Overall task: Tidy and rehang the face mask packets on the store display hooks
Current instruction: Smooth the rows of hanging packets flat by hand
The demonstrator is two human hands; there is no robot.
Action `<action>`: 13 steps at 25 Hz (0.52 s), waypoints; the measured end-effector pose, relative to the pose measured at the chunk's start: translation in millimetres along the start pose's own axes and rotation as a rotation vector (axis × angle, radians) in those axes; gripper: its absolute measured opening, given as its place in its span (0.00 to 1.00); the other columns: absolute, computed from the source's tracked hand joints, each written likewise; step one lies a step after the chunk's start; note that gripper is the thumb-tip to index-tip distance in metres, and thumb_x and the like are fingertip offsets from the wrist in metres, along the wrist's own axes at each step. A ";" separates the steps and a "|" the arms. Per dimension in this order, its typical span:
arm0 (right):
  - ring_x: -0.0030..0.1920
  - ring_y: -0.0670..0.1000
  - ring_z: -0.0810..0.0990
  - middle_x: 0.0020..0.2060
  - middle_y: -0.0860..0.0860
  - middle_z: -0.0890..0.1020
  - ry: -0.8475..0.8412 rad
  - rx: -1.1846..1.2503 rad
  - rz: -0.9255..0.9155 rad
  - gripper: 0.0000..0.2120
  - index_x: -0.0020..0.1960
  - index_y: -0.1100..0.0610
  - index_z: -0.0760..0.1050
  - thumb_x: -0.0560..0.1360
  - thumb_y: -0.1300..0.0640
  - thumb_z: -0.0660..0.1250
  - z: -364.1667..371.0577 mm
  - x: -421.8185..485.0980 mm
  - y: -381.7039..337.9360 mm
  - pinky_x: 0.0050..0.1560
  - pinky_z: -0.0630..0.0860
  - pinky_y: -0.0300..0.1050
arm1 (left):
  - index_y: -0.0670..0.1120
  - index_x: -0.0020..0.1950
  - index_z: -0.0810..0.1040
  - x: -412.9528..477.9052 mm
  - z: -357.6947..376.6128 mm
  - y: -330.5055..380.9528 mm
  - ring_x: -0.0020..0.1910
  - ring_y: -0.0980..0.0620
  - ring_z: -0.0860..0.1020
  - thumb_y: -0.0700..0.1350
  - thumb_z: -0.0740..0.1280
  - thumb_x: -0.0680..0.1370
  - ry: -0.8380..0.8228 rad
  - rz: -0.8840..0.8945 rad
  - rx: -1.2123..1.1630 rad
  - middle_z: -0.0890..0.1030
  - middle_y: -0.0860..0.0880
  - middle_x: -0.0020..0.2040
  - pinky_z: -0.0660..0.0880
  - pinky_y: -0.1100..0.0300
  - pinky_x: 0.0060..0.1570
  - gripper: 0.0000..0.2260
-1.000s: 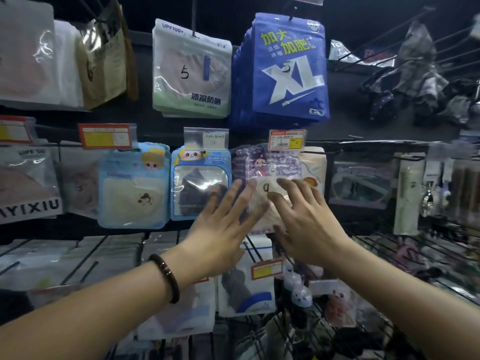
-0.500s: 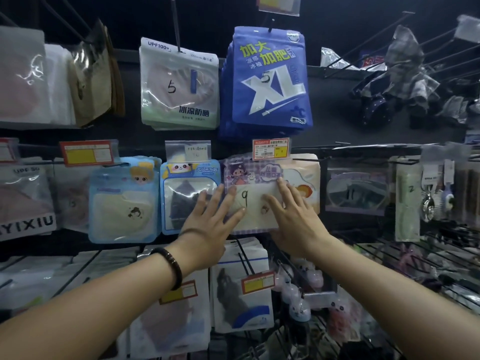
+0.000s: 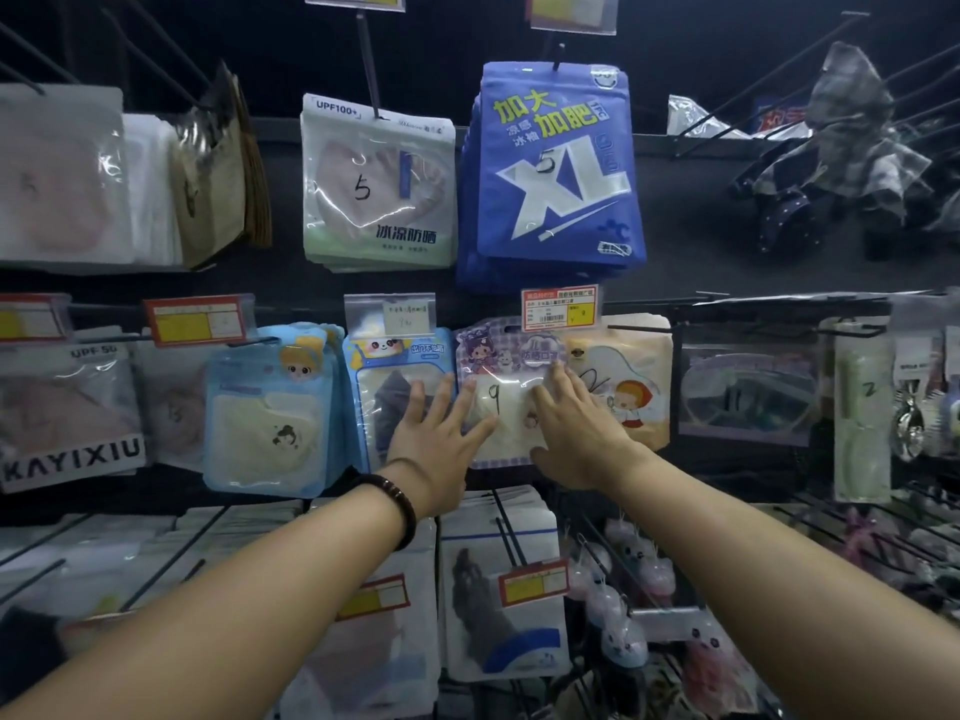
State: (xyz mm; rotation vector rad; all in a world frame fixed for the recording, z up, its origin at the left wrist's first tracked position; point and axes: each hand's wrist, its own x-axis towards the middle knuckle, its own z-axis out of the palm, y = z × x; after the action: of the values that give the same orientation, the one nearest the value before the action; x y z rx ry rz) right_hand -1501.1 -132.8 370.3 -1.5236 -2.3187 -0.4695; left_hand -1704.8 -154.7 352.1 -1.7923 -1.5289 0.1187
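Both hands lie flat on the middle row of the store wall. The left hand (image 3: 436, 439) has its grip wide open. Its straight, spread fingers touch the blue panda packet (image 3: 395, 356) and the purple packet (image 3: 506, 350) just to its right. The right hand (image 3: 576, 433) has an open grip too, and its straight fingers press on the purple packet. That packet hangs under a red price tag (image 3: 560, 306), below the big blue XL packet (image 3: 556, 168).
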 end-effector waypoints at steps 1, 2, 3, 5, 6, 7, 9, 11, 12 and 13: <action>0.87 0.67 0.44 0.86 0.65 0.44 -0.007 0.000 0.003 0.39 0.83 0.58 0.55 0.80 0.50 0.71 0.0 0.2 -0.9 0.85 0.56 0.66 | 0.55 0.87 0.43 -0.2 -0.4 1.3 0.85 0.32 0.37 0.58 0.63 0.83 -0.011 -0.009 -0.021 0.35 0.39 0.86 0.37 0.27 0.78 0.40; 0.87 0.67 0.45 0.86 0.65 0.45 -0.013 -0.003 0.012 0.39 0.83 0.58 0.56 0.79 0.50 0.71 -0.3 -0.4 -2.2 0.84 0.57 0.66 | 0.55 0.87 0.43 -1.4 -1.1 3.2 0.85 0.33 0.37 0.58 0.63 0.83 -0.021 -0.017 -0.050 0.35 0.39 0.86 0.37 0.28 0.78 0.39; 0.86 0.67 0.48 0.86 0.65 0.47 -0.010 -0.008 0.026 0.38 0.82 0.57 0.58 0.79 0.50 0.71 -1.7 -0.8 -3.6 0.83 0.60 0.67 | 0.55 0.87 0.44 -2.4 -2.9 4.2 0.85 0.34 0.37 0.58 0.63 0.83 -0.029 -0.021 -0.087 0.36 0.40 0.87 0.38 0.29 0.78 0.39; 0.82 0.67 0.60 0.83 0.65 0.58 0.008 0.012 0.070 0.33 0.78 0.57 0.64 0.78 0.49 0.71 -7.3 -1.9 -8.5 0.77 0.69 0.65 | 0.56 0.87 0.48 -6.8 -9.6 4.2 0.86 0.37 0.40 0.58 0.63 0.83 -0.041 -0.016 -0.187 0.39 0.42 0.87 0.40 0.31 0.79 0.37; 0.79 0.66 0.65 0.79 0.64 0.65 0.018 0.040 0.098 0.30 0.76 0.57 0.67 0.78 0.49 0.70 -12.4 -2.4 -12.9 0.73 0.73 0.64 | 0.57 0.86 0.52 -9.6 -12.4 3.1 0.86 0.38 0.42 0.57 0.64 0.82 -0.025 -0.021 -0.240 0.42 0.43 0.88 0.42 0.32 0.80 0.35; 0.75 0.64 0.69 0.75 0.62 0.69 0.028 0.063 0.119 0.28 0.74 0.57 0.68 0.78 0.49 0.69 -17.0 -3.2 -18.4 0.70 0.75 0.62 | 0.57 0.85 0.56 -14.0 -15.3 1.1 0.86 0.39 0.44 0.57 0.64 0.82 0.001 -0.023 -0.282 0.45 0.44 0.88 0.44 0.33 0.80 0.33; 0.74 0.63 0.70 0.72 0.60 0.72 0.043 0.087 0.129 0.27 0.74 0.57 0.69 0.79 0.47 0.68 -24.9 -5.8 -32.3 0.68 0.75 0.61 | 0.57 0.82 0.64 -27.4 -20.8 -4.0 0.85 0.42 0.49 0.56 0.64 0.81 0.070 -0.011 -0.355 0.52 0.45 0.87 0.48 0.37 0.80 0.29; 0.75 0.63 0.68 0.73 0.59 0.71 0.042 0.126 0.120 0.27 0.76 0.56 0.68 0.80 0.46 0.67 -30.3 -10.9 -48.8 0.70 0.74 0.61 | 0.56 0.79 0.68 -45.1 -25.8 -9.9 0.83 0.45 0.56 0.57 0.64 0.81 0.121 -0.022 -0.444 0.62 0.47 0.84 0.52 0.43 0.79 0.26; 0.76 0.62 0.67 0.73 0.58 0.70 0.032 0.143 0.116 0.27 0.76 0.56 0.67 0.81 0.46 0.66 -31.9 -14.5 -57.4 0.70 0.73 0.61 | 0.56 0.79 0.70 -54.4 -28.4 -13.7 0.81 0.46 0.59 0.57 0.65 0.81 0.116 -0.052 -0.502 0.66 0.49 0.81 0.55 0.46 0.78 0.25; 0.75 0.62 0.67 0.73 0.57 0.70 0.022 0.156 0.112 0.26 0.76 0.55 0.67 0.82 0.46 0.65 -33.2 -18.5 -66.3 0.70 0.73 0.60 | 0.56 0.78 0.70 -62.9 -31.8 -18.8 0.79 0.46 0.62 0.57 0.65 0.81 0.091 -0.098 -0.574 0.69 0.50 0.78 0.58 0.48 0.77 0.25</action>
State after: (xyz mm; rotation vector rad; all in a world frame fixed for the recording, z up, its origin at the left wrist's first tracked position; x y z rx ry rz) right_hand -1552.4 -187.4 385.5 -1.5551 -2.1833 -0.2690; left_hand -1720.8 -225.3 361.0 -2.1104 -1.6906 -0.4898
